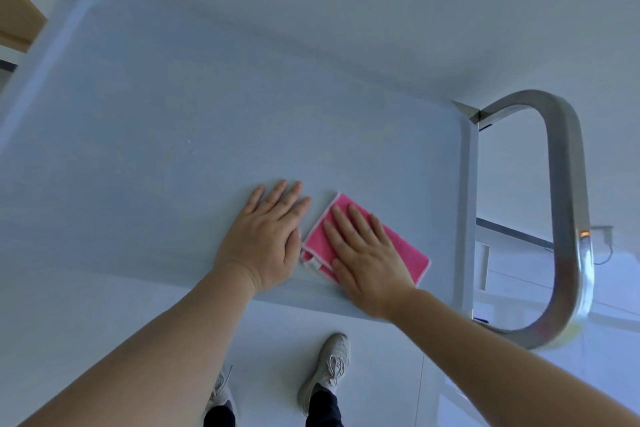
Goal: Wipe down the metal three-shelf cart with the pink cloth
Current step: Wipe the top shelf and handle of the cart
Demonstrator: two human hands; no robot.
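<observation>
On top shelf [173,114] of cart, near front-right edge: pink cloth [408,250], folded, under our right hand [367,253], grip flat open. Left hand [266,239] beside it, flat open on shelf. Handle [568,218] at right.

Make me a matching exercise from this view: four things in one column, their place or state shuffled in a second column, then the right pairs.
1. left hand
2. right hand
3. folded pink cloth
4. curved metal cart handle
5. beige sneaker

A. on the floor below
B. flat on bare shelf top
C. beyond the shelf's right end
D. pressing the cloth
E. under a palm

Pairs: 1-B, 2-D, 3-E, 4-C, 5-A
</observation>
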